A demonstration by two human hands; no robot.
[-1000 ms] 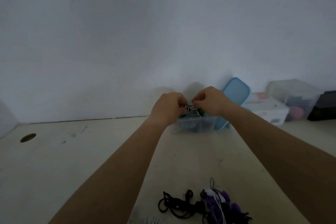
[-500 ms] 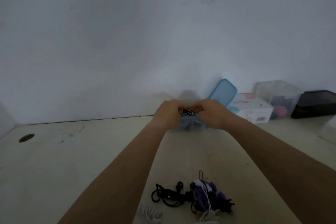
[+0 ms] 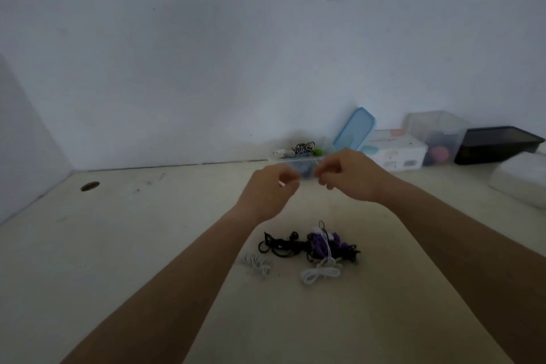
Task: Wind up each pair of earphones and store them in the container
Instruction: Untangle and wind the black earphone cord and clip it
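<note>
Table: cream, dark scuffs far left. Wall: pale grey-blue.
Far: clear container. In it are black-and-white striped earphones, a green bit, a white bit, and something blue lower down.
Right of it: light blue lid, white box with pink and teal marks, clear box with a pink thing inside, black tray.
Near pile: black earphones, purple earphones, white cable, white-grey striped coil at left.

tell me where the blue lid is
In the head view the blue lid leans on the back wall, right of centre, between the container and the white box.
</note>
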